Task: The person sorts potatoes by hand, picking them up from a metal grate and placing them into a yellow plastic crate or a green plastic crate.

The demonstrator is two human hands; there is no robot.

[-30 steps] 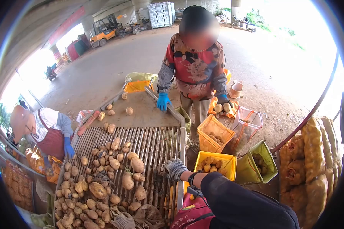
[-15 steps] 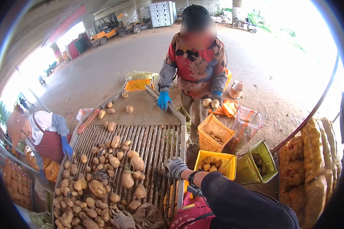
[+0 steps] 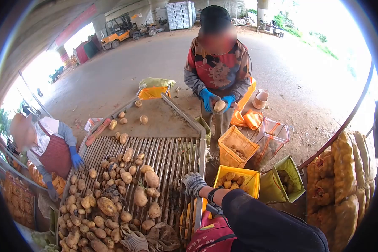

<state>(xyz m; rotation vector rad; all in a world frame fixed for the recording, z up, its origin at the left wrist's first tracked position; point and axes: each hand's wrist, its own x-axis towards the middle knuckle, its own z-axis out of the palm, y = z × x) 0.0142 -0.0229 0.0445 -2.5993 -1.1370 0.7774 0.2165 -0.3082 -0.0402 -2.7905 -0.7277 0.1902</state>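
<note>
My left hand (image 3: pixel 135 242), in a grey striped glove, lies at the near edge of the potato pile (image 3: pixel 90 224). Its visible fingers are stretched over potatoes, beside a crumpled brown cloth (image 3: pixel 161 237). My right hand (image 3: pixel 193 185), in a matching glove, is low over the metal slats (image 3: pixel 166 168) by the sorting table's right rail (image 3: pixel 202 159). Its fingers are curled together, and whatever they may hold is hidden. Large potatoes (image 3: pixel 151 179) lie between my two hands.
Opposite, a person in blue gloves holds a potato (image 3: pixel 219 106). Another person's blue-gloved hand (image 3: pixel 76 158) rests at the table's left side. To the right are an orange crate (image 3: pixel 239 138), a yellow crate (image 3: pixel 250 185), a green crate (image 3: pixel 300 185) and stacked potato sacks (image 3: pixel 346 172).
The person opposite has lifted a hand off the table rail and brought both hands together around a potato. The person at left has shifted slightly. My hands have barely moved.
</note>
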